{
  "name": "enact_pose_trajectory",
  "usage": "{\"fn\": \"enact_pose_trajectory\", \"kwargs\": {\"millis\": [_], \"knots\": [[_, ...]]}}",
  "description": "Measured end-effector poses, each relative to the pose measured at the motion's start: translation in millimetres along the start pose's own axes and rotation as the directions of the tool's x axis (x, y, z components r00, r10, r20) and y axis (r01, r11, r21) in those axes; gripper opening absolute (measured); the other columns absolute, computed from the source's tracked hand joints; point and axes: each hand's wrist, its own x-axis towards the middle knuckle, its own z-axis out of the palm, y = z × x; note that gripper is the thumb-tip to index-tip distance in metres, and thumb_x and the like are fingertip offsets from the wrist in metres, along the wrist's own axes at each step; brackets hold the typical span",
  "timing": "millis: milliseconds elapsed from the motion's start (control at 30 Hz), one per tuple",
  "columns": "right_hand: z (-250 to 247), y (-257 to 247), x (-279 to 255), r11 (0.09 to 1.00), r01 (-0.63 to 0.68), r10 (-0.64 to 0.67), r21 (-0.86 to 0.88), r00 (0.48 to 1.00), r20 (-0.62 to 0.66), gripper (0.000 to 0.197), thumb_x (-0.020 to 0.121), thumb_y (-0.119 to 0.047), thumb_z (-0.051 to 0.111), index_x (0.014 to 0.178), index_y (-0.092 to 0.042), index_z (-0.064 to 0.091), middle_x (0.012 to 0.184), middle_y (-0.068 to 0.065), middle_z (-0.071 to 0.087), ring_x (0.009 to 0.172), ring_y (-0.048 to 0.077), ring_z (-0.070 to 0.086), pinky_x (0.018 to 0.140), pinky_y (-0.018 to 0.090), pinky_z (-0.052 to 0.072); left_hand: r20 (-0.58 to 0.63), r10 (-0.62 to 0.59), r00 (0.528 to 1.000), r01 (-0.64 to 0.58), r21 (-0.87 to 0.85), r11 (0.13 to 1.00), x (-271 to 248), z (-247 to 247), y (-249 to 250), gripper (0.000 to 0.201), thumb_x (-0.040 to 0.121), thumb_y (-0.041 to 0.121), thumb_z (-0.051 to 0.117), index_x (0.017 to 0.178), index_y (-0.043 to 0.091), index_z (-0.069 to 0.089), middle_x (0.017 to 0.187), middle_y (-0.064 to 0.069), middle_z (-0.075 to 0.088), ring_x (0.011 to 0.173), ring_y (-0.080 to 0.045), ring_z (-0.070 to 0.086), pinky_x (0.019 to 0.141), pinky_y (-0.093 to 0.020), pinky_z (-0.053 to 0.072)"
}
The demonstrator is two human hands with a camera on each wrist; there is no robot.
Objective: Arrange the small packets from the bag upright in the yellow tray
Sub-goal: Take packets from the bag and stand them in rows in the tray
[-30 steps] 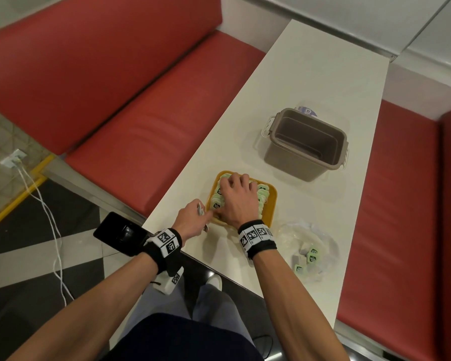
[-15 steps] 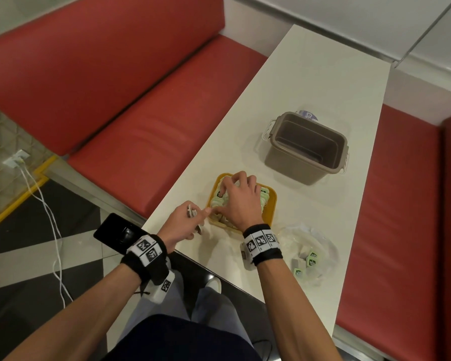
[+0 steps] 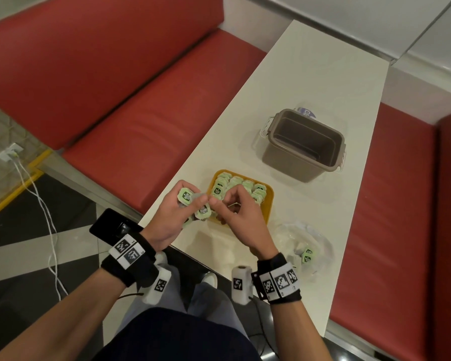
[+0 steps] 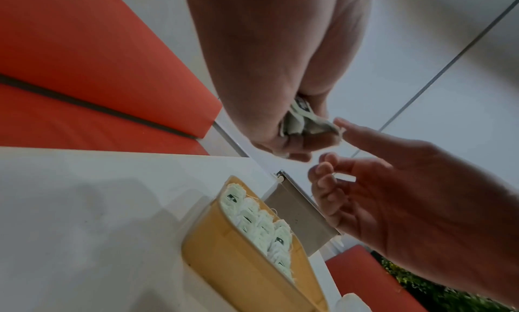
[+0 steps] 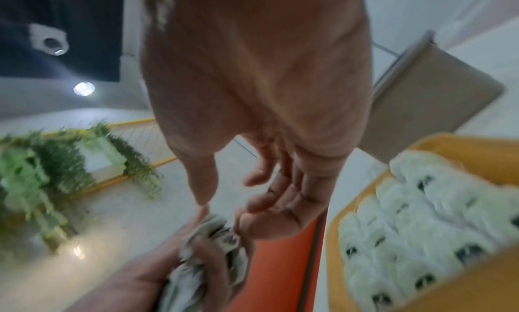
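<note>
The yellow tray (image 3: 269,204) sits near the table's front edge, filled with rows of small green-and-white packets (image 3: 235,184) standing upright. My left hand (image 3: 185,204) is just left of the tray, palm up, gripping a bunch of packets (image 3: 186,196). My right hand (image 3: 218,201) hovers over the tray's near-left corner, its thumb and forefinger pinching one packet (image 5: 216,225) from that bunch. The left wrist view shows the bunch (image 4: 303,121) with a right fingertip against its edge. The clear plastic bag (image 3: 303,234) lies to the right with a few packets (image 3: 307,255) inside.
An open grey-brown plastic bin (image 3: 305,144) stands behind the tray, with a blue-printed lid edge behind it. The white table (image 3: 310,74) stretches away beyond it. Red bench seats (image 3: 141,113) flank both sides. A phone (image 3: 110,226) is strapped near my left wrist.
My right hand has left the packets in the tray and come back to the left hand. The left hand has turned palm up and lifted, showing its bunch of packets.
</note>
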Motion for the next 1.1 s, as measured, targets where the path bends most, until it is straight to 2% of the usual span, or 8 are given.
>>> {"fn": "enact_pose_trajectory", "kwargs": {"millis": [133,233,367,500,667,767,900,1100], "knots": [[16.8,1.8,-3.5,0.97,-0.169,0.159,0.177,0.985,0.069,0.043,0.092,-0.042,0.087,0.103,-0.007,0.065,0.092,0.014,0.076,0.077,0.024,0.078,0.073,0.041,0.064,-0.049,0.092,0.995,-0.095,-0.055,0.994,3.6,9.4,-6.7,0.026,0.105,0.016,0.065,0.123,0.003,0.05,0.11,-0.02,0.073,0.1,-0.028,0.068,0.088,-0.038,0.056],[23.4,3.4,-1.8,0.947,-0.173,0.165,0.269,0.985,0.05,0.034,0.095,-0.034,0.086,0.101,-0.006,0.069,0.086,0.011,0.073,0.078,0.023,0.077,0.072,0.035,0.061,-0.108,0.117,0.987,-0.127,-0.099,0.987,4.9,14.9,-9.4,0.028,0.102,0.019,0.067,0.127,0.013,0.056,0.11,-0.018,0.073,0.102,-0.028,0.067,0.093,-0.038,0.056],[15.3,-0.9,3.1,0.954,-0.135,0.148,0.27,0.989,-0.03,0.024,0.099,-0.021,0.081,0.1,-0.001,0.067,0.096,0.015,0.074,0.079,0.022,0.077,0.073,0.035,0.063,-0.203,0.124,0.971,-0.139,-0.064,0.988,7.7,11.3,-16.0,0.025,0.102,0.015,0.069,0.125,0.01,0.064,0.103,-0.008,0.075,0.086,-0.017,0.067,0.069,-0.03,0.055],[-4.2,-11.1,14.7,0.998,-0.051,0.054,0.035,0.994,-0.098,0.01,0.095,-0.015,0.079,0.1,-0.017,0.07,0.09,0.0,0.076,0.072,0.02,0.078,0.072,0.043,0.067,-0.167,0.063,0.984,-0.063,0.002,0.998,9.8,1.1,-27.2,0.024,0.1,0.014,0.075,0.123,0.009,0.071,0.1,-0.009,0.074,0.087,-0.026,0.062,0.06,-0.03,0.048],[-17.6,-23.4,31.8,0.918,0.19,-0.2,-0.348,0.98,0.008,0.013,0.094,-0.022,0.081,0.102,-0.032,0.078,0.09,-0.012,0.074,0.084,0.007,0.071,0.075,0.019,0.055,-0.041,0.021,0.999,-0.018,0.068,0.998,10.8,5.4,-29.9,0.017,0.098,0.009,0.076,0.115,0.008,0.073,0.089,-0.008,0.073,0.077,-0.016,0.066,0.057,-0.029,0.045],[-20.3,-23.6,39.5,0.907,0.184,-0.188,-0.38,0.982,0.026,0.011,0.094,-0.024,0.082,0.103,-0.03,0.079,0.089,-0.015,0.075,0.085,0.003,0.071,0.078,0.018,0.057,-0.062,0.018,0.998,-0.015,0.056,0.998,15.8,7.6,-28.2,0.014,0.099,0.007,0.074,0.113,0.007,0.072,0.087,-0.007,0.073,0.076,-0.016,0.068,0.057,-0.027,0.045],[-23.3,-15.4,48.5,0.886,0.109,-0.151,-0.451,0.987,-0.058,0.007,0.097,-0.033,0.078,0.103,-0.035,0.074,0.088,-0.014,0.075,0.082,0.004,0.07,0.077,0.029,0.056,-0.149,-0.003,0.989,0.022,0.125,0.992,23.3,-2.5,-33.8,0.014,0.099,0.011,0.076,0.112,0.005,0.075,0.091,-0.011,0.075,0.081,-0.02,0.067,0.058,-0.028,0.048],[-12.6,19.6,64.0,0.801,-0.019,-0.002,-0.598,0.999,-0.034,0.013,0.101,-0.033,0.071,0.114,-0.033,0.07,0.102,-0.006,0.077,0.086,0.015,0.07,0.078,0.039,0.06,-0.314,-0.116,0.942,0.194,0.228,0.954,32.6,-27.0,-58.7,0.018,0.098,0.019,0.079,0.106,0.003,0.073,0.094,-0.016,0.076,0.078,-0.02,0.071,0.058,-0.028,0.05]]}}
